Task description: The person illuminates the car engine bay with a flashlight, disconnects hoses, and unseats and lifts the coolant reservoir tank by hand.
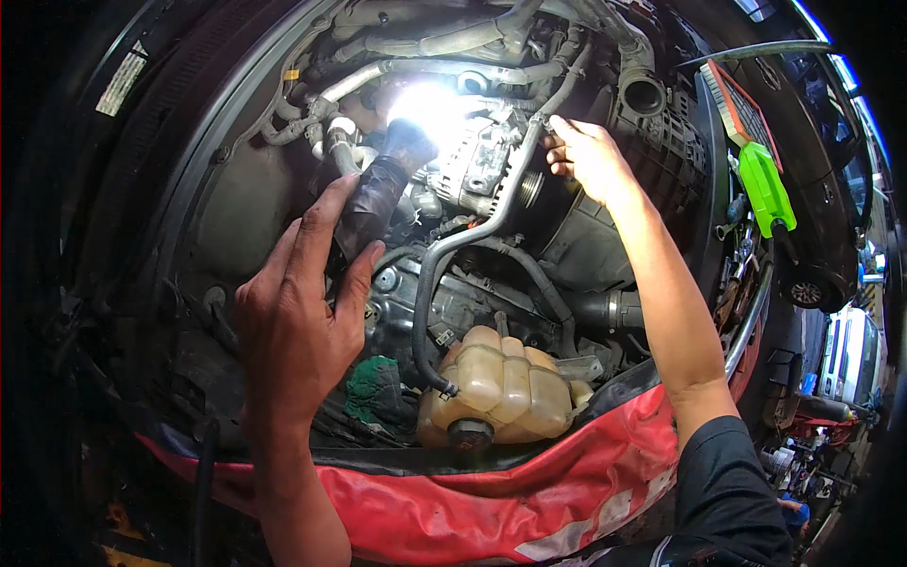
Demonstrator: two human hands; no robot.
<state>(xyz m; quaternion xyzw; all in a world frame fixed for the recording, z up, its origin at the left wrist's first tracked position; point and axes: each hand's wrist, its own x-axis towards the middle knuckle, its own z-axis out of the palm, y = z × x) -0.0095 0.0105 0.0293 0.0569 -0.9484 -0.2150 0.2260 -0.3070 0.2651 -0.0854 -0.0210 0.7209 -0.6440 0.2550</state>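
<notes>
Bordering the engine bay (241, 203) is a red cover (444, 510), cars (820, 208) beyond.

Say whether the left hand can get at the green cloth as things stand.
Probably not: the left hand is taken up by the lit flashlight, though nothing seems to block the way to the green cloth.
</notes>
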